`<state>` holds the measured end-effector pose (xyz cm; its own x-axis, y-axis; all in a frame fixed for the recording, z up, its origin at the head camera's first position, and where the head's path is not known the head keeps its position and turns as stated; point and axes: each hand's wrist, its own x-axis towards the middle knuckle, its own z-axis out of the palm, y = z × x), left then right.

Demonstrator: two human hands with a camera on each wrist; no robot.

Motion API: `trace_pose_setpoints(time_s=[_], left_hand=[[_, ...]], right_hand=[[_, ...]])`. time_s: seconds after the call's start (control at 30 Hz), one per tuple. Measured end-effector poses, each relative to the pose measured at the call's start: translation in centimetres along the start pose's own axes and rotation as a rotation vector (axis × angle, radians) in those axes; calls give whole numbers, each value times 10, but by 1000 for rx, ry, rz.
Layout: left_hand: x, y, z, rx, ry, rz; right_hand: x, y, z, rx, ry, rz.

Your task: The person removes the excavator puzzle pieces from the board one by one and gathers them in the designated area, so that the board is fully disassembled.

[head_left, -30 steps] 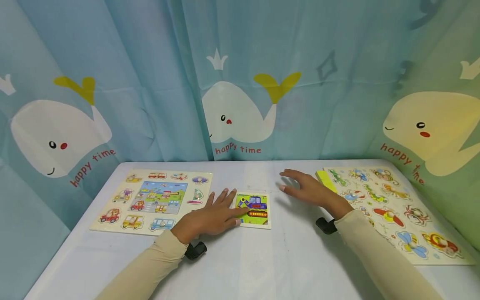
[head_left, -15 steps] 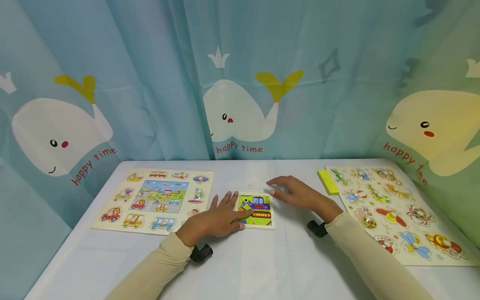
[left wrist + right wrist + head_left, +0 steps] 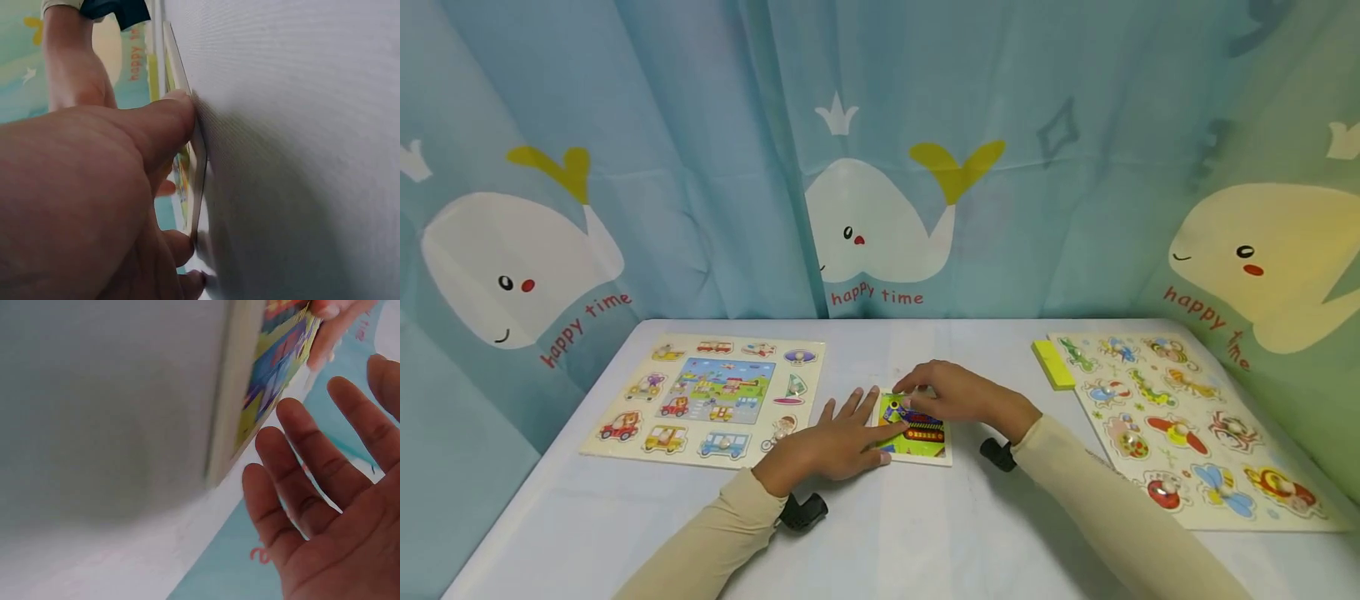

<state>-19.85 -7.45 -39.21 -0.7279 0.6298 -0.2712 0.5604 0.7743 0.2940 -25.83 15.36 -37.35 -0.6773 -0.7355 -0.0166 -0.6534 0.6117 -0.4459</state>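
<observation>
Head view: your left hand (image 3: 831, 446) rested wide fingers at nine o'clock on the digger puzzle (image 3: 923, 442), probably steadying it against the worktop (image 3: 887, 533). Your right hand (image 3: 958, 396), fingers loosely parted, hung over one o'clock.

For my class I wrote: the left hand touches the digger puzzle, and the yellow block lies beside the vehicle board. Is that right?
Not quite: the yellow block lies beside the bug board, not the vehicle board, as the head view shows. The left hand touches the digger puzzle.
</observation>
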Motion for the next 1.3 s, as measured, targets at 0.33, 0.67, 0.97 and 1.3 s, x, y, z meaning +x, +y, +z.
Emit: trace_pose_setpoints(time_s=[0.33,0.67,0.97,1.3], left_hand=[[-1,-2,1,1,-4,-3],[0,-4,5,14,0,-17],[-1,-3,5,5,-8,-25],[-1,-3,3,-1,-14,-22]], right_hand=[[19,-9,6,-192,-53,3],[25,-9,6,-226,-72,24],[27,-7,8,-249,-60,-1],[29,-8,8,-250,-69,24]])
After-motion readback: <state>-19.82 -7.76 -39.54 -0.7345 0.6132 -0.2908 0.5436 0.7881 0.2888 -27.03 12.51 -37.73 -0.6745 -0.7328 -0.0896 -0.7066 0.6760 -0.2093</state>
